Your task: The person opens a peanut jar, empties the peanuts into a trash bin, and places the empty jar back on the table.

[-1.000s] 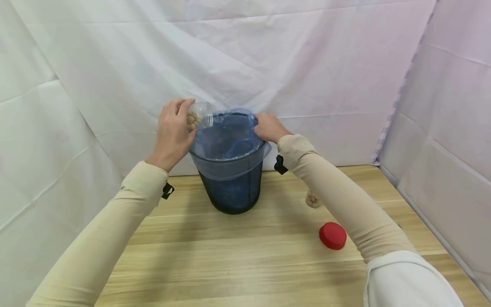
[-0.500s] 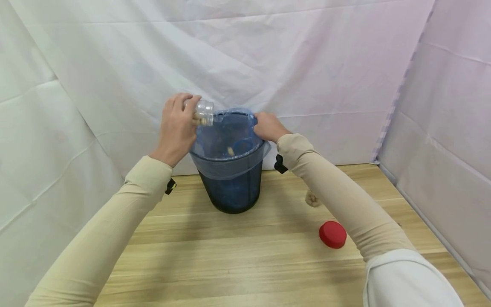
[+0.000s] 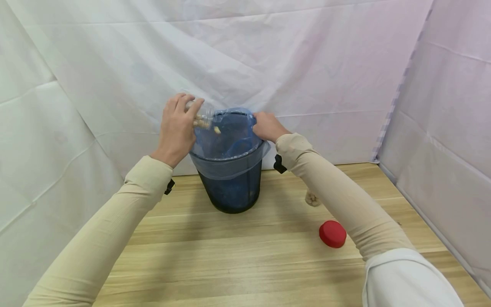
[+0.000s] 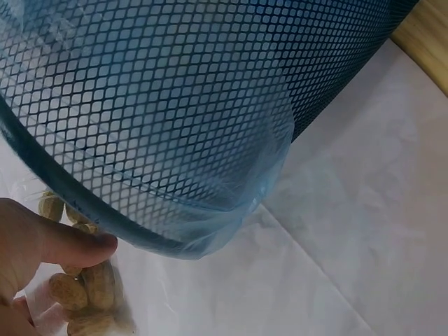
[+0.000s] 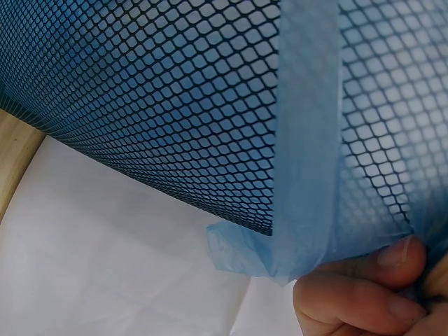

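Note:
My left hand (image 3: pixel 176 128) grips a clear plastic jar (image 3: pixel 207 111), tipped on its side with its mouth over the left rim of a dark mesh bin (image 3: pixel 234 194). Unshelled peanuts (image 4: pixel 98 283) show through the jar wall in the left wrist view. One loose peanut (image 3: pixel 217 130) is in the air just beyond the jar's mouth. A thin blue plastic bag (image 3: pixel 226 169) lines the bin and folds down over its rim. At the right side, my right hand (image 3: pixel 269 126) grips the rim and bag, its fingers (image 5: pixel 357 301) curled there in the right wrist view.
A red lid (image 3: pixel 332 233) lies on the wooden table (image 3: pixel 230 264), right of the bin. Behind it sits a small clear container of peanuts (image 3: pixel 312 199), partly hidden by my right forearm. White cloth (image 3: pixel 245 55) hangs behind the bin and along both sides.
My left hand has moved slightly up and right, tilting the jar mouth further down. One peanut dropped into the bin half a second ago; another is now falling. My right hand keeps its place.

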`<state>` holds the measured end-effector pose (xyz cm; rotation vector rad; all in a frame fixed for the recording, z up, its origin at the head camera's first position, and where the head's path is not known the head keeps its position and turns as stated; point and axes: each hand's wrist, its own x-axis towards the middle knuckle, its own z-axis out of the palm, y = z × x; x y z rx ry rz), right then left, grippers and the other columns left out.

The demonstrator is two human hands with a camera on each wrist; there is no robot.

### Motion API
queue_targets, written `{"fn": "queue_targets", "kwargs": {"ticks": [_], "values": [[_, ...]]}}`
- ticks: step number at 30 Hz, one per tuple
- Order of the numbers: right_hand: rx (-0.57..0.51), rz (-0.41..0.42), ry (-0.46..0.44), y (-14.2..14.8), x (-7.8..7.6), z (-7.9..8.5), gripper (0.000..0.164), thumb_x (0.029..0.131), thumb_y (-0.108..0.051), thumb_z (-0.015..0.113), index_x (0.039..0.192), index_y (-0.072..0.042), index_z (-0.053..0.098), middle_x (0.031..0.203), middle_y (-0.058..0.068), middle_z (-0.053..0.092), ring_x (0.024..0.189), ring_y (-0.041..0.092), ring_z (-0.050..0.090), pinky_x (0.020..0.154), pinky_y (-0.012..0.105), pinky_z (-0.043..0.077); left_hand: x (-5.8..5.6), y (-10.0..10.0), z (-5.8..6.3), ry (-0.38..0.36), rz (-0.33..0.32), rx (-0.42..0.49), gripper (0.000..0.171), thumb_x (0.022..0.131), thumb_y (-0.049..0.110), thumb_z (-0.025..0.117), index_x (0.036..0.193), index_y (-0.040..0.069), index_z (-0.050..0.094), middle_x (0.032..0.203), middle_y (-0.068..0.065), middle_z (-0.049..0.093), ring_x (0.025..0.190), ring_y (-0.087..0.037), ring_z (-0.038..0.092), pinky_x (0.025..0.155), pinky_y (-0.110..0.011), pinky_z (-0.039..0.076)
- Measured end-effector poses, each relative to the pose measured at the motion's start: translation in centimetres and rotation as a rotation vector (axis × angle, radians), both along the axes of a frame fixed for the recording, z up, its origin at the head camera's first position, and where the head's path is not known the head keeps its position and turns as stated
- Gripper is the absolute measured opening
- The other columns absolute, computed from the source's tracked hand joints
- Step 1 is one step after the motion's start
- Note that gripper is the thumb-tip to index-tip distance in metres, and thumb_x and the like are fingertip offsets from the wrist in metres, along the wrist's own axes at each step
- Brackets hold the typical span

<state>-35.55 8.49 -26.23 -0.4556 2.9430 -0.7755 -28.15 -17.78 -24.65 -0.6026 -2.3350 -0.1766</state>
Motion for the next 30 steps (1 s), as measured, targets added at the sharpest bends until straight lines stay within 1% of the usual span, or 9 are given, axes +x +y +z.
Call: {"fn": "queue_targets", "kwargs": {"ticks": [5, 9, 12, 17, 19, 22, 25, 28, 30], "values": [[-0.004, -0.004, -0.004, -0.14, -0.08, -0.06, 0.063, 0.106, 0.0, 0.039, 0.168, -0.003, 0.033, 0.066, 0.003, 0.043, 0.046, 0.009, 0.021, 0.051, 0.027, 0.027, 0.03, -0.08, -0.13, 0.005, -0.014, -0.017, 0.071, 0.086, -0.024, 0.056, 0.151, 0.003, 0.057, 0.152, -0.026, 0.054, 0.152, -0.045, 0.04, 0.132, -0.06, 0.027], [-0.001, -0.005, -0.003, -0.18, -0.08, -0.07, 0.063, 0.105, 0.001, 0.037, 0.168, -0.002, 0.033, 0.088, 0.01, 0.056, 0.048, 0.009, 0.02, 0.052, 0.027, 0.027, -0.02, -0.12, -0.43, 0.044, -0.023, -0.072, 0.072, 0.084, -0.026, 0.059, 0.149, 0.005, 0.059, 0.151, -0.025, 0.055, 0.152, -0.044, 0.041, 0.133, -0.062, 0.025], [-0.004, -0.005, -0.007, -0.2, 0.01, -0.04, 0.063, 0.106, 0.001, 0.037, 0.168, -0.002, 0.032, 0.102, 0.014, 0.06, 0.048, 0.009, 0.021, 0.052, 0.028, 0.027, -0.04, -0.16, -0.69, 0.083, -0.023, -0.128, 0.069, 0.086, -0.026, 0.057, 0.148, 0.005, 0.059, 0.151, -0.025, 0.056, 0.152, -0.043, 0.042, 0.132, -0.063, 0.027], [-0.006, -0.007, -0.009, -0.2, 0.09, -0.03, 0.062, 0.106, 0.0, 0.036, 0.168, -0.002, 0.032, 0.097, 0.015, 0.058, 0.048, 0.01, 0.022, 0.053, 0.028, 0.028, 0.06, -0.25, -0.81, 0.115, -0.007, -0.188, 0.071, 0.084, -0.026, 0.061, 0.148, 0.006, 0.059, 0.15, -0.025, 0.056, 0.152, -0.043, 0.043, 0.131, -0.064, 0.028], [-0.004, -0.007, -0.006, -0.22, 0.1, -0.03, 0.062, 0.107, 0.0, 0.037, 0.168, -0.002, 0.033, 0.1, 0.015, 0.059, 0.049, 0.01, 0.023, 0.054, 0.029, 0.03, 0.09, -0.27, -0.74, 0.124, -0.001, -0.206, 0.07, 0.084, -0.025, 0.062, 0.148, 0.006, 0.059, 0.15, -0.025, 0.056, 0.152, -0.043, 0.043, 0.131, -0.064, 0.029], [0.003, -0.004, -0.005, -0.25, 0.09, -0.03, 0.061, 0.106, -0.001, 0.036, 0.168, -0.002, 0.034, 0.118, 0.019, 0.065, 0.051, 0.011, 0.025, 0.057, 0.03, 0.031, 0.08, -0.29, -0.61, 0.136, -0.004, -0.22, 0.066, 0.087, -0.024, 0.06, 0.147, 0.005, 0.06, 0.149, -0.026, 0.057, 0.151, -0.044, 0.043, 0.131, -0.064, 0.029], [0.004, -0.003, -0.005, -0.26, 0.07, -0.04, 0.062, 0.106, 0.0, 0.036, 0.168, -0.002, 0.033, 0.143, 0.02, 0.061, 0.052, 0.011, 0.025, 0.058, 0.031, 0.031, 0.06, -0.31, -0.47, 0.143, -0.011, -0.227, 0.062, 0.091, -0.023, 0.058, 0.146, 0.004, 0.06, 0.149, -0.027, 0.057, 0.152, -0.045, 0.043, 0.131, -0.064, 0.029], [0.0, -0.001, -0.007, -0.29, 0.03, -0.02, 0.062, 0.106, 0.0, 0.036, 0.168, -0.002, 0.033, 0.141, 0.021, 0.063, 0.051, 0.011, 0.024, 0.056, 0.031, 0.03, 0.05, -0.34, -0.29, 0.146, -0.009, -0.241, 0.06, 0.092, -0.022, 0.058, 0.146, 0.004, 0.06, 0.149, -0.027, 0.057, 0.152, -0.045, 0.043, 0.131, -0.064, 0.029], [-0.003, 0.001, -0.009, -0.3, 0.01, 0.0, 0.062, 0.106, 0.0, 0.036, 0.168, -0.002, 0.032, 0.123, 0.02, 0.064, 0.05, 0.01, 0.024, 0.055, 0.03, 0.029, 0.04, -0.39, -0.15, 0.15, -0.006, -0.251, 0.058, 0.093, -0.021, 0.058, 0.146, 0.004, 0.06, 0.149, -0.027, 0.057, 0.152, -0.045, 0.043, 0.131, -0.064, 0.029]]}}
